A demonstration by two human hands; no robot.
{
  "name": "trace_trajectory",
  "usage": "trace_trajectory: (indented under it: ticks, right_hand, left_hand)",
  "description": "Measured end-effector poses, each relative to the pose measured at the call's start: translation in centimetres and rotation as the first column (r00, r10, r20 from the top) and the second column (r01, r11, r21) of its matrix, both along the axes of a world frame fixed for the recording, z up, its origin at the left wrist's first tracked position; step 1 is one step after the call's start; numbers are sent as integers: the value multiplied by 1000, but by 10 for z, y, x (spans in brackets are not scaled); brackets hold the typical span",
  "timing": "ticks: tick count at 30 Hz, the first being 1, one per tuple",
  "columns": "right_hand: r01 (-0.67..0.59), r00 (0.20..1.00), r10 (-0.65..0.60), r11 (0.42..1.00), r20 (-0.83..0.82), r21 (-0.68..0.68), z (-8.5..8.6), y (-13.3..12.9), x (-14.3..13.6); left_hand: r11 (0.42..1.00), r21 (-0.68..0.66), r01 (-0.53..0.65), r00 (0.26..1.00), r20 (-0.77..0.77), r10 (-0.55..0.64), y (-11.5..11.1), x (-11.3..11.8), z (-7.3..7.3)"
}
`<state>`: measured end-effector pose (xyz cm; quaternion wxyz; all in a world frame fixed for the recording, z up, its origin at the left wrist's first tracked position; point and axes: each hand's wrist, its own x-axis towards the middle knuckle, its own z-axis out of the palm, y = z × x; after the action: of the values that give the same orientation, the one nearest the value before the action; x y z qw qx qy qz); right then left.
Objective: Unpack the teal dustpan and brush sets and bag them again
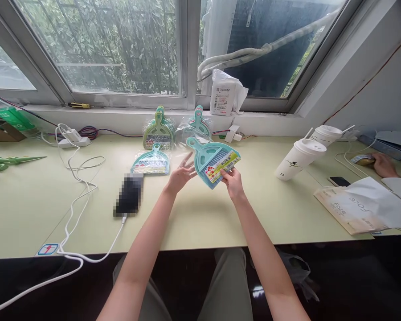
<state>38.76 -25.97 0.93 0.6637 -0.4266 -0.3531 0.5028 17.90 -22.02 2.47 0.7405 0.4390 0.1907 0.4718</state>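
A turquoise dustpan and brush set (217, 160) with a yellow-green label is held tilted above the table, its handle toward the upper left. My right hand (234, 182) grips its lower right edge, thumb over the label. At the handle side, my left hand (181, 176) is open, fingers spread beside the pan, seemingly against clear plastic film. On the table to the left lies another turquoise dustpan set (153, 161) in wrapping. Behind it, a stack of wrapped green dustpan sets (158, 129) leans at the sill, with more wrapped turquoise sets (199, 122) alongside, partly hidden.
A pixelated phone (128, 196) with a white cable (87, 191) lies left. White cups (300, 158) with straws, a paper bag (361, 205) and another person's hand (385, 166) are at right. A white package (226, 93) and a screwdriver (80, 105) sit along the sill.
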Motion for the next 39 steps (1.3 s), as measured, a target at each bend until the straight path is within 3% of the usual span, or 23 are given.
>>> trace_trajectory:
  ticks: [5, 13, 19, 26, 32, 35, 37, 39]
  right_hand:
    - [46, 998, -46, 999, -45, -1, -1, 1, 8]
    - [-143, 990, 143, 989, -6, -41, 1, 0, 1]
    - [-94, 995, 94, 995, -17, -36, -5, -1, -13]
    - [8, 999, -8, 1000, -42, -17, -6, -1, -16]
    - [-11, 1000, 11, 1000, -3, -10, -5, 3, -8]
    - [-21, 1000, 21, 1000, 12, -1, -2, 4, -5]
    - [-11, 1000, 11, 1000, -2, 24, -1, 3, -6]
    - [13, 999, -12, 999, -31, 44, 0, 3, -8]
  left_hand:
    - [999, -32, 41, 999, 25, -40, 3, -2, -3]
    - [987, -159, 38, 999, 1, -38, 8, -2, -14]
    - [986, -163, 20, 995, -96, -36, 8, 7, -21]
    - [978, -151, 144, 965, -198, -173, -4, 22, -22]
    - [974, -173, 146, 964, -197, -180, -11, 31, -24]
    - [958, -140, 250, 941, -200, -274, -15, 31, -25]
    - [939, -119, 323, 930, -146, -338, -17, 33, -23]
    - [955, -90, 282, 956, -54, -287, -18, 36, -21]
